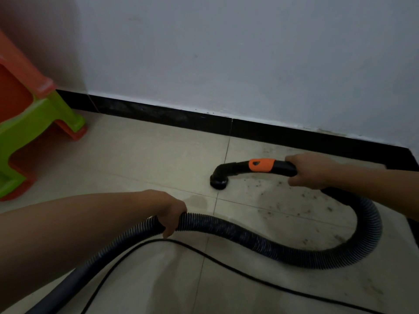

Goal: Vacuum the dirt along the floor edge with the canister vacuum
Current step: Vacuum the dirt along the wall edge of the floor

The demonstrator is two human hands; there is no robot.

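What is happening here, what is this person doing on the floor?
A person is vacuuming a tiled floor beside the wall. The right hand grips the vacuum handle, and the round nozzle rests on a tile, a little away from the black baseboard. The left hand holds the ribbed hose, which loops across the floor between both hands. Dirt specks are scattered on the tiles to the right of the nozzle, not yet picked up.

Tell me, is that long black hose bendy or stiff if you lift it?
Probably bendy: the ribbed hose snakes in a loop across the floor. It would likely sag either side of the left hand gripping it. The ribs should make it easy to hold, not slippery.
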